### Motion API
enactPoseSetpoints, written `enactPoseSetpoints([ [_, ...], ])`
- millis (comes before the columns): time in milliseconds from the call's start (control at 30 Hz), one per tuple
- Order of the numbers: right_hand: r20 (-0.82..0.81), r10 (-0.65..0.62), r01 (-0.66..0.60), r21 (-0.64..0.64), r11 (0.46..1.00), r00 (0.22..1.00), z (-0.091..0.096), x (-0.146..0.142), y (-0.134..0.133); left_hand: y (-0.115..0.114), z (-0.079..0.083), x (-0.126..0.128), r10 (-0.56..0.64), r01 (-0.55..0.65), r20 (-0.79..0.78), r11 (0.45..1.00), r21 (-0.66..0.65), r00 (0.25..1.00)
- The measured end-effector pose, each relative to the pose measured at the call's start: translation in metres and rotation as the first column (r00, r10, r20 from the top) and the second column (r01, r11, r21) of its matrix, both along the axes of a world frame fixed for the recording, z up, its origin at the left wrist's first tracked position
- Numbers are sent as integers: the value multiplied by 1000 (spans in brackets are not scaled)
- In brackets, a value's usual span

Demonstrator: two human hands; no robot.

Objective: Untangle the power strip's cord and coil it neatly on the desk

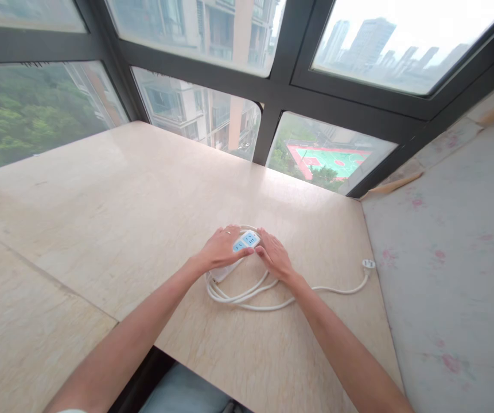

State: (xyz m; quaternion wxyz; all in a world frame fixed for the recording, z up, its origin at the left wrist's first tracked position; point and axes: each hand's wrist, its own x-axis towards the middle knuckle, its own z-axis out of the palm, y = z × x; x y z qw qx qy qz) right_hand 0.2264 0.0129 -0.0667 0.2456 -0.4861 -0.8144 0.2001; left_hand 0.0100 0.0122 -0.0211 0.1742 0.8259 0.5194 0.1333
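A white power strip [249,238] with blue socket faces lies diagonally on the stone sill, its cord [247,298] looped loosely around it. Across the strip's middle lies my left hand [221,248], thumb on the near side and fingers on the far side, gripping it; a ring shows on one finger. At the strip's right end, my right hand [276,253] rests over the cord loops with fingers stretched out and its thumb near the strip. Some of the strip and cord is hidden under both hands. The cord runs right to a white plug [368,264] near the wall.
The pale stone sill [100,201] has a seam at left and a front edge near my legs. Dark window frames [268,103] border it at the back. A wall with floral paper [448,275] closes off the right side.
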Motion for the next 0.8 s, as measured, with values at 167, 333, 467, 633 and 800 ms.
enactPoseSetpoints([
  [167, -429, -187, 206, -1, 978, 884, 5, 4, -6, -13, 4, 32, 140, -137, -131, 990, 38, 981],
  [333, -582, -247, 338, 50, 940, 774, 10, 5, -15, -24, -3, 44, 241, -225, -134, 966, 128, 961],
  [467, -559, -261, 303, -19, 953, 787, 22, 13, -31, -24, -5, 41, 236, -219, -114, 965, 143, 965],
  [633, -380, -535, 591, 40, 806, 755, 45, 67, -70, -22, -8, 38, 195, -179, -122, 974, 137, 973],
  [800, 46, -860, 855, -148, 497, 508, 44, 131, -122, -21, -8, 34, 154, -134, -139, 980, 146, 978],
])
